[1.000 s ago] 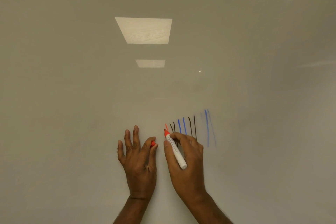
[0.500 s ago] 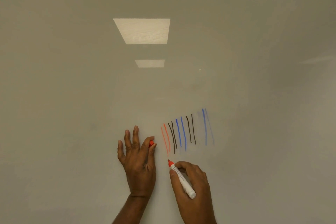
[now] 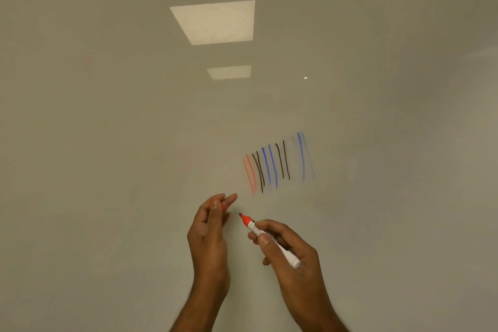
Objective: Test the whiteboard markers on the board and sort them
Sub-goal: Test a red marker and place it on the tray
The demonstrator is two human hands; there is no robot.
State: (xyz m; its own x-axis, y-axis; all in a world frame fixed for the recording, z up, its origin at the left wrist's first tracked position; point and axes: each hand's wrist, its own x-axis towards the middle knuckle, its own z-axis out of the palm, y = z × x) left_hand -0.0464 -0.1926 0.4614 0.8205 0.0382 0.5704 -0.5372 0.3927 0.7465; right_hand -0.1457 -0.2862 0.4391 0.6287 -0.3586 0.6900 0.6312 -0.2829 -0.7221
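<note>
Red ink forms the leftmost pair of test strokes (image 3: pixel 249 174) on the whiteboard (image 3: pixel 121 143). To their 3 o'clock side follow a black pair (image 3: pixel 259 172), a blue pair (image 3: pixel 269 166), a second black pair (image 3: pixel 283 160) and a paler blue group (image 3: pixel 301 156). All strokes run near upright, with their tops leaning slightly toward 11 o'clock.

The marker (image 3: pixel 253 227) is held in the right hand (image 3: pixel 296 277), thumb and fingers curled round the white barrel. Its long axis runs diagonally: the uncapped red tip points between 10 and 11 o'clock, and the blunt white end points between 4 and 5 o'clock. The tip lies at 7 o'clock of the red strokes, apart from them. Contact between tip and board cannot be determined.

The left hand (image 3: pixel 208 240) is at 9 o'clock of the marker tip, near it but not touching. It pinches the red cap (image 3: pixel 223 207) between thumb and fingers, and the fingertips point toward 1 o'clock.

Two pale rectangular light reflections (image 3: pixel 215 21) show on the board at 12 o'clock of the hands.
</note>
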